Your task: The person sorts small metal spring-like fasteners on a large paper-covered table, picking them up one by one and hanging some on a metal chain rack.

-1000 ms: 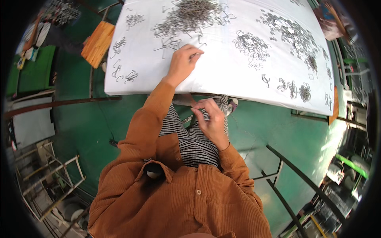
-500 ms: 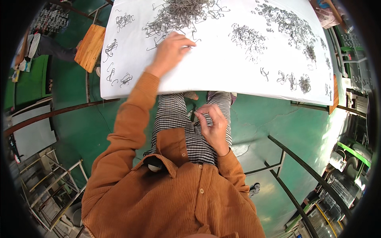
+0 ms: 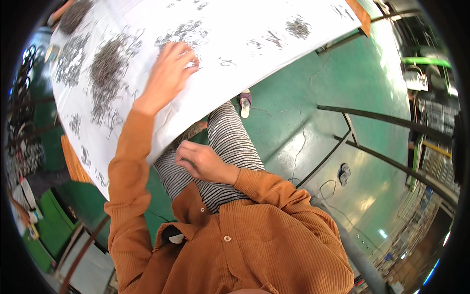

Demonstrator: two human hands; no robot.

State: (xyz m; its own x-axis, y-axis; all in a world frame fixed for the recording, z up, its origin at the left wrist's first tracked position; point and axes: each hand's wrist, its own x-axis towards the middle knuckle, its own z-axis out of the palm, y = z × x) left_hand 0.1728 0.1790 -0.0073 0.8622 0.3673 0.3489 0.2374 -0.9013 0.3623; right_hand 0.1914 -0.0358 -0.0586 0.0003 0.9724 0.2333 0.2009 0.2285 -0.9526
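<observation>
My left hand (image 3: 169, 73) reaches over the white-covered table (image 3: 215, 88), its fingers curled but apart, at the near side of a loose heap of small bent metal pieces (image 3: 188, 32). Motion blurs its fingertips, and nothing shows between them. Left of it lies a dense pile of dark S-shaped wire hooks (image 3: 107, 68). Over my lap, below the table edge, my right hand (image 3: 200, 159) is closed with thumb and fingers together. Whatever it may hold is hidden.
More metal pieces form a heap (image 3: 71, 59) at the far left and a small dark cluster (image 3: 298, 28) at the right. A wooden stool (image 3: 76, 159) stands by the left table corner. A dark metal frame (image 3: 387, 116) and sandals (image 3: 344, 174) are on the green floor at right.
The view has turned to the right, so the table now slants. My left hand has gone from beside the wire hooks to the heap of smaller pieces, its fingers spreading. My right hand stays over my lap.
</observation>
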